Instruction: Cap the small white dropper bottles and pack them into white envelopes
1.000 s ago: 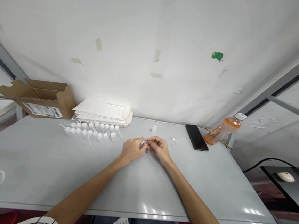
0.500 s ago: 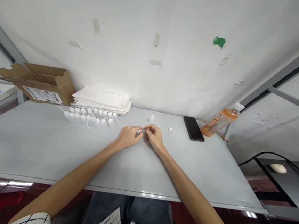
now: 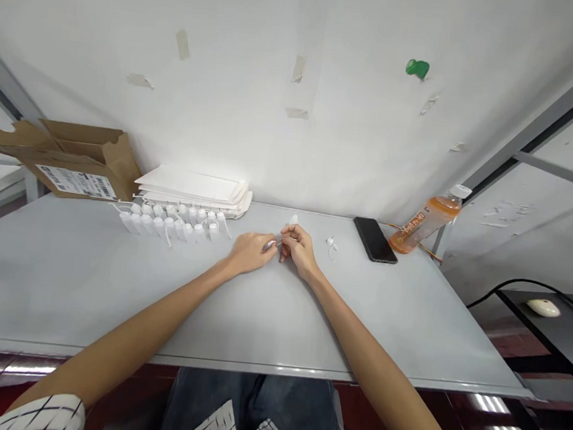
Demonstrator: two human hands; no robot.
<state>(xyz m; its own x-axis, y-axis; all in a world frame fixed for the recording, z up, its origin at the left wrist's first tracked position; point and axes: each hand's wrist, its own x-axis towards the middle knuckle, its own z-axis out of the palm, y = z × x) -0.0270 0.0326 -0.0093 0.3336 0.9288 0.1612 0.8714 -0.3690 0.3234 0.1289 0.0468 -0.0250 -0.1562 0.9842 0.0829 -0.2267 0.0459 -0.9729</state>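
Head: hands (image 3: 252, 252) well inside tabletop edges (image 3: 253, 367)

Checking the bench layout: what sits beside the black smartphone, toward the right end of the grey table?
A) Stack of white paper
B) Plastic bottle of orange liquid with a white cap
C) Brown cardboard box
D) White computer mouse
B: the plastic bottle of orange liquid with a white cap sits tilted just right of the black smartphone on the grey table.
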